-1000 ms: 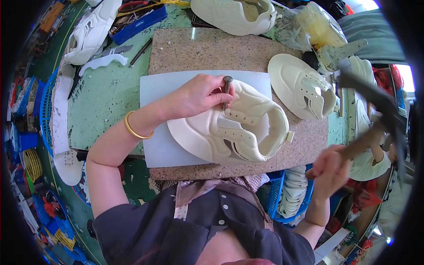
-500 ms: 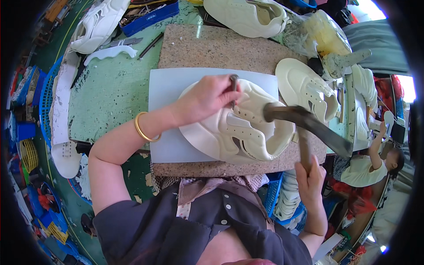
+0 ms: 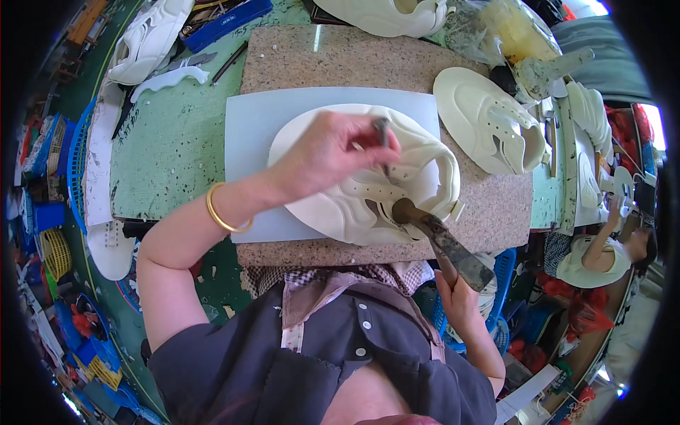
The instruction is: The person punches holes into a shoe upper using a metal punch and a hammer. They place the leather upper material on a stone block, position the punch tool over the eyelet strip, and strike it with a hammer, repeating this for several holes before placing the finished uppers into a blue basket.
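A cream shoe upper (image 3: 322,212) with rows of small holes lies on a pale sheet (image 3: 248,166). Above its lacing area, my left hand (image 3: 340,150) is closed around a short metal punch (image 3: 382,134). The punch is tilted slightly, its lower end close to the upper's hole rows; whether it touches is unclear. My right hand (image 3: 462,303) grips the handle of a hammer (image 3: 446,244). The hammer's dark head hangs over the shoe's near right side, lower than the punch and apart from it.
Under the sheet is a speckled stone slab (image 3: 489,212) on a green bench (image 3: 163,163). A second cream upper (image 3: 485,120) rests at the right, and another shoe (image 3: 386,15) at the back. A blue tool box (image 3: 230,25) stands far left. Another person (image 3: 595,258) sits at the right.
The hammer and my right hand have come down and to the left. The punch has gone from upright to tilted in my left hand. The whole view has shifted slightly.
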Motion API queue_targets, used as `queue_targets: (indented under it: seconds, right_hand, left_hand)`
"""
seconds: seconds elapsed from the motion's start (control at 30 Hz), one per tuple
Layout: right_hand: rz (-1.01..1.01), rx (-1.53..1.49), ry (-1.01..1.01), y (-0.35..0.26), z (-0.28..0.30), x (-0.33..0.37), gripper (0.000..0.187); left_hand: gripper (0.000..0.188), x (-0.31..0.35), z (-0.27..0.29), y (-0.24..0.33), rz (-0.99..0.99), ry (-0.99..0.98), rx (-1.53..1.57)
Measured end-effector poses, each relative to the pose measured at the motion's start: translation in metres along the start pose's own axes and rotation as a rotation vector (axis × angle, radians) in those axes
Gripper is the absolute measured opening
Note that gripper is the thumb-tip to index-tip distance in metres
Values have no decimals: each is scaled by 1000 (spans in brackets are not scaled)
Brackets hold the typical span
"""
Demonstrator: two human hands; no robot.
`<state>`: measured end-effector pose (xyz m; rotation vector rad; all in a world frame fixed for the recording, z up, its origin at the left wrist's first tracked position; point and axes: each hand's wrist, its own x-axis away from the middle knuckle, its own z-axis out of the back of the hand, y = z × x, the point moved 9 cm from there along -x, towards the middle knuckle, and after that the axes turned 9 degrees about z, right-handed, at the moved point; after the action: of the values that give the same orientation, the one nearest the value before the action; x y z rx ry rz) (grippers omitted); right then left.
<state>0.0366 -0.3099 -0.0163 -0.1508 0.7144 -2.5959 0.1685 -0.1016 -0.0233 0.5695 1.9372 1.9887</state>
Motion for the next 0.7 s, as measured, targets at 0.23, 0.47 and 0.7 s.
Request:
queue_targets:
  seconds: [0.23, 0.47, 0.7]
  right_hand:
    - [41, 5, -6, 14, -10, 12, 17]
    - [66, 24, 3, 11, -7, 10, 18]
    - [-83, -361, 693, 8, 117, 25, 14]
  left_hand:
    - [15, -6, -28, -37, 249, 65, 260]
    - [15, -5, -30, -36, 239, 92, 91]
    - [13, 12, -42, 11, -322, 200, -436]
